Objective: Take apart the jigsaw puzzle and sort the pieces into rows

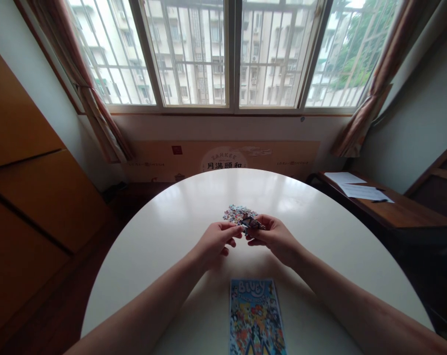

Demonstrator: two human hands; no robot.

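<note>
Centrally, on the round white table (pixel 145 261), a low pile of jigsaw pieces (pixel 233 213) sits well inside the curved rim, with broad stretches of tabletop running off to its left and right and a shorter stretch beyond it toward the far edge. Both hands meet at the pile's near side, wrists angled inward, forearms crossing the near part of the table. The right hand (pixel 275 231) is closed around a small dark patch of pieces (pixel 251 223), thumb below and fingers above, just beside the heap. The left hand (pixel 219 235) has thumb and forefinger brought together at the patch's left edge, its other fingers curled loosely; whether a piece is pinched there I cannot tell. Between the forearms, near the bottom of the view, a flat printed sheet (pixel 256 315) lettered "BLUEY" lies straight-edged and crowded with bright figures. The tabletop is smooth and glossy, catching pale window light, while the pieces are tiny, knobbed and speckled in mixed colours. Past the rim stand a peach printed panel (pixel 282 153) by the wall and, at right, a brown wooden desk (pixel 411 212) bearing white papers (pixel 363 192).
</note>
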